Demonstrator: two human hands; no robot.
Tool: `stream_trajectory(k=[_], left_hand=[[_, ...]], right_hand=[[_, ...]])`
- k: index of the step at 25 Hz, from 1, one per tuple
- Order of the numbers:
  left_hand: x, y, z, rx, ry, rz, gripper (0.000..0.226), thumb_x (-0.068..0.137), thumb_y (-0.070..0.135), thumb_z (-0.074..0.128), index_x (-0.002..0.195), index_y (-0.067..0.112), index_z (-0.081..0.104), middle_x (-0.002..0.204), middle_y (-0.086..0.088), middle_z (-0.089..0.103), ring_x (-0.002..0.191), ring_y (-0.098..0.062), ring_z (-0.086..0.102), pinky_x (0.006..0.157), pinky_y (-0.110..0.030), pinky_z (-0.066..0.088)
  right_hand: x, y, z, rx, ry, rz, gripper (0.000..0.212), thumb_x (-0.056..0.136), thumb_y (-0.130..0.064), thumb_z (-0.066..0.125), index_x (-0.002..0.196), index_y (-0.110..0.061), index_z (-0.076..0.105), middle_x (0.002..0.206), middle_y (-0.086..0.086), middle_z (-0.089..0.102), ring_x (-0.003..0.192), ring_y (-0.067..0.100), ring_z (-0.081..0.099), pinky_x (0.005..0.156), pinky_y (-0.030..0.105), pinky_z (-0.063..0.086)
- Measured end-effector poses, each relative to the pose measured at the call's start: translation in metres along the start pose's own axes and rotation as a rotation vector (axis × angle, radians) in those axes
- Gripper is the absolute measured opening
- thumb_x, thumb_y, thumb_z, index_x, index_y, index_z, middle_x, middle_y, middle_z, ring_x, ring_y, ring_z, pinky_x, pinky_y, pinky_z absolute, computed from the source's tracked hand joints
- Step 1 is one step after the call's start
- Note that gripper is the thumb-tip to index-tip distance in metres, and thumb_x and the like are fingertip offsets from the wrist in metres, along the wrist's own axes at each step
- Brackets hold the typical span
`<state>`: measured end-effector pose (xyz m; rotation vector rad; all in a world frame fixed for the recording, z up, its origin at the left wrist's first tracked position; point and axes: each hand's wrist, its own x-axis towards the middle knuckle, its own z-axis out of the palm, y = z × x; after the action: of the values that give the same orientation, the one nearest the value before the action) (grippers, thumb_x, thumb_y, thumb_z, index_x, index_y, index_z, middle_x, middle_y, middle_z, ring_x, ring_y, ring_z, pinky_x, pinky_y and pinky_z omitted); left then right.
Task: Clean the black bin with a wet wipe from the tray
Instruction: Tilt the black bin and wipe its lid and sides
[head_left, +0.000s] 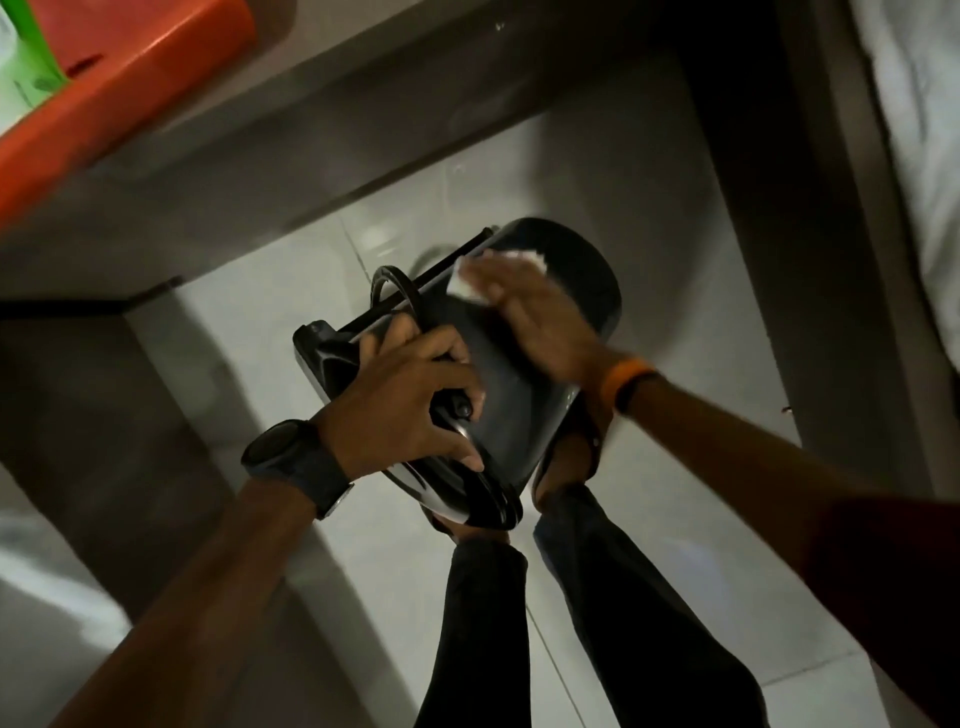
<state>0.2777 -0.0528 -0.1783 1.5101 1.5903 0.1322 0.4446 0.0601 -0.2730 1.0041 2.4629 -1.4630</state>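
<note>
black bin (524, 374): glossy smooth plastic, highlights by the left fingers (457, 364). wet wipe (467, 283): soft white cloth-like sheet under the right fingers (498, 275). tray (130, 78): matt orange plastic. Floor (649, 171): shiny glazed tile.

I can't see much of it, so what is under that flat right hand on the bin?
A white wet wipe lies pressed between the right hand and the black bin. Only its edges show past the fingers; the rest is covered.

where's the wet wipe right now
In the head view, the wet wipe is pressed under the right hand against the black bin's side.
</note>
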Motion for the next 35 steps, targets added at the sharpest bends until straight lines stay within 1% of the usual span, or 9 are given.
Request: stream_trajectory(k=[4,7,11,16,21,24,27,31,35], left_hand=[[0.009,0.013,0.004,0.095,-0.006,0.093,0.041,0.052,0.055,0.089,0.081,0.034,0.068,0.102,0.019,0.046,0.101,-0.011,0.030,0.091,-0.038,0.024],[0.018,0.013,-0.007,-0.019,0.006,0.024,0.043,0.049,0.055,0.090,0.080,0.034,0.069,0.101,0.020,0.048,0.104,-0.012,0.034,0.092,-0.036,0.023],[0.025,-0.011,-0.024,-0.257,0.008,-0.090,0.043,0.043,0.060,0.083,0.077,0.038,0.068,0.100,0.022,0.053,0.098,0.001,0.037,0.093,-0.033,0.033],[0.038,-0.021,-0.035,-0.312,0.036,-0.080,0.042,0.045,0.058,0.083,0.077,0.035,0.069,0.098,0.020,0.055,0.098,0.009,0.040,0.087,-0.008,0.030],[0.046,-0.016,-0.046,-0.306,0.048,-0.065,0.042,0.044,0.050,0.086,0.077,0.029,0.069,0.099,0.011,0.058,0.103,-0.010,0.043,0.089,-0.015,0.031],[0.041,-0.018,-0.044,-0.248,0.087,-0.063,0.049,0.046,0.063,0.086,0.085,0.037,0.069,0.119,0.010,0.056,0.125,-0.019,0.041,0.103,-0.015,0.022],[0.046,-0.003,-0.026,0.039,0.380,0.070,0.043,0.078,0.062,0.069,0.115,0.040,0.068,0.149,0.008,0.047,0.146,-0.024,0.024,0.113,-0.038,0.020],[0.069,0.028,0.009,0.333,0.580,0.424,0.020,0.101,0.014,0.054,0.108,0.013,0.072,0.106,-0.007,0.073,0.106,-0.031,0.064,0.099,-0.046,0.041],[0.079,0.027,0.004,0.387,0.676,0.280,0.034,0.105,0.030,0.046,0.080,0.012,0.060,0.076,-0.008,0.059,0.077,-0.029,0.053,0.074,-0.038,0.033]], right_hand=[[0.053,0.039,-0.043,-0.123,-0.006,0.384,0.047,0.113,-0.027,0.025,0.150,-0.013,0.050,0.160,0.012,0.044,0.150,0.029,0.039,0.126,0.037,0.025],[-0.036,-0.012,-0.002,0.180,0.066,0.071,0.051,0.113,-0.034,0.020,0.162,-0.026,0.029,0.171,-0.013,0.020,0.159,-0.001,0.015,0.132,0.025,0.007],[-0.089,-0.009,0.028,0.147,0.121,-0.153,0.053,0.112,-0.030,0.014,0.165,-0.024,0.017,0.174,-0.009,0.010,0.163,0.014,0.007,0.134,0.035,0.004],[0.014,0.058,-0.040,0.273,0.283,0.461,0.049,0.114,-0.022,0.026,0.162,-0.015,0.026,0.174,0.004,0.016,0.163,0.020,0.010,0.133,0.046,0.008],[-0.077,-0.004,0.018,0.133,0.100,-0.168,0.055,0.110,-0.023,0.023,0.165,-0.025,0.018,0.174,-0.014,0.008,0.163,0.011,0.006,0.134,0.034,0.005],[-0.046,0.031,-0.009,0.178,0.264,0.151,0.053,0.112,-0.021,0.020,0.164,-0.017,0.017,0.174,-0.003,0.009,0.163,0.021,0.009,0.134,0.046,0.011],[0.003,0.069,-0.042,0.375,0.293,0.513,0.051,0.115,-0.021,0.025,0.164,-0.010,0.018,0.174,0.007,0.013,0.163,0.024,0.010,0.133,0.045,0.011],[-0.003,0.034,-0.045,0.632,0.302,0.340,0.050,0.113,-0.030,0.025,0.159,-0.016,0.037,0.169,0.001,0.032,0.160,0.016,0.023,0.133,0.042,0.015],[-0.068,0.002,-0.002,0.539,0.238,0.022,0.050,0.109,-0.048,0.023,0.157,-0.038,0.034,0.170,-0.006,0.029,0.161,0.017,0.022,0.131,0.052,0.014]])
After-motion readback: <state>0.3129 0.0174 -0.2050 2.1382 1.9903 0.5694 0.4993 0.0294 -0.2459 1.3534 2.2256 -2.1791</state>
